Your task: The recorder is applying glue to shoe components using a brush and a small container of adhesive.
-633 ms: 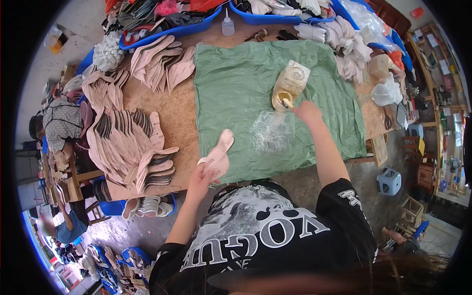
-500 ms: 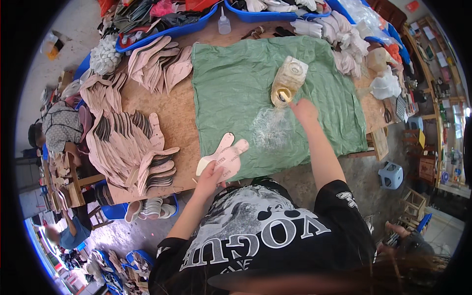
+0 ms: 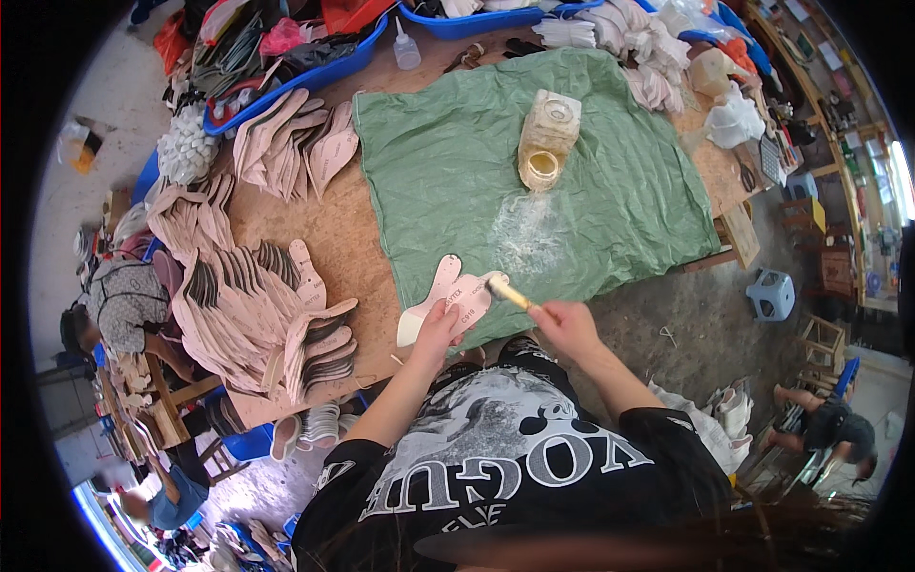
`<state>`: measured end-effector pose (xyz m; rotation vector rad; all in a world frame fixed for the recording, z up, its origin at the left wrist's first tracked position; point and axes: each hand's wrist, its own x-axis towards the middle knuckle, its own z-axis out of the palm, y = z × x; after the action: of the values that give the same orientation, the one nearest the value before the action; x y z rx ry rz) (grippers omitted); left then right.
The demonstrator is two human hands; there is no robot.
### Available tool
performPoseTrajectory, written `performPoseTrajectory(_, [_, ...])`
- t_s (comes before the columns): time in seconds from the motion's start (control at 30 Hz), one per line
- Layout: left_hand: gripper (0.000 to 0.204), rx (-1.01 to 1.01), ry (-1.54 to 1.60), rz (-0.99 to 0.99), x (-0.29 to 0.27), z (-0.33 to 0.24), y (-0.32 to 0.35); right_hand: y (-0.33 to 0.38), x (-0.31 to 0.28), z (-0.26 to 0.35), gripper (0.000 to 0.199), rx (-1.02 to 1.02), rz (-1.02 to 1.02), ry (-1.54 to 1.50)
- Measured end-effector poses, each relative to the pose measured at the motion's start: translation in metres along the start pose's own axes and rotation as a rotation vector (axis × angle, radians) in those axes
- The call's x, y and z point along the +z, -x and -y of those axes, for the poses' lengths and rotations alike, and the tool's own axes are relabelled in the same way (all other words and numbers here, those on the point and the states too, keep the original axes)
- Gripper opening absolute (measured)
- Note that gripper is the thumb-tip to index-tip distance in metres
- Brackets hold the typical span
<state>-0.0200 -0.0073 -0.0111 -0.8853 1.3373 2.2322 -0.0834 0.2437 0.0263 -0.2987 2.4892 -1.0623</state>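
Note:
My left hand (image 3: 437, 330) grips pale pink shoe insoles (image 3: 467, 295) near the front edge of the table; at least two overlap, fanned apart. A brush (image 3: 515, 295) with a pale handle is pinched in my right hand (image 3: 566, 329). Its dark bristle end rests on or just above the right end of the upper insole; contact cannot be made out for sure. Beyond my hands, a glue-smeared plastic container (image 3: 550, 133) lies on the green cloth (image 3: 629, 181), its round opening facing me. White dried smears (image 3: 527, 234) mark the cloth between container and insoles.
Piles of pink insoles (image 3: 238, 319) cover the left of the wooden table (image 3: 315, 224). Blue trays (image 3: 329, 71) and a squeeze bottle (image 3: 407, 52) stand at the back. White bundles (image 3: 653, 57) lie back right. A blue stool (image 3: 771, 296) and other people are around the table.
My right hand has come back from the container's opening to the insoles, bringing the brush. My left hand still holds the insoles, slightly further right in view.

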Motion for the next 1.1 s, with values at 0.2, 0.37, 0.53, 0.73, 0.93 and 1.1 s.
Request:
performPoseTrajectory(0.2, [0.024, 0.0, 0.009, 0.0, -0.01, -0.001, -0.006, 0.026, 0.037, -0.006, 0.036, -0.248, -0.162, 0.057])
performPoseTrajectory(0.37, [0.02, -0.079, 0.064, -0.013, -0.015, -0.007, -0.005, 0.007, 0.045, -0.007, 0.039, -0.202, -0.186, 0.162])
performPoseTrajectory(0.53, [0.015, -0.116, 0.054, -0.023, -0.018, -0.011, -0.007, -0.002, 0.062, -0.027, 0.043, -0.069, -0.099, 0.187])
performPoseTrajectory(0.73, [0.018, -0.15, -0.004, -0.028, -0.031, -0.012, -0.01, -0.005, 0.063, -0.048, 0.046, 0.138, -0.094, 0.271])
performPoseTrajectory(0.93, [0.021, -0.126, -0.26, 0.037, -0.044, -0.013, -0.019, -0.038, 0.065, -0.058, 0.049, 0.145, -0.071, 0.371])
performPoseTrajectory(1.1, [0.026, 0.235, -0.815, 0.198, -0.05, -0.013, -0.018, -0.055, 0.052, -0.043, 0.047, 0.106, 0.029, 0.352])
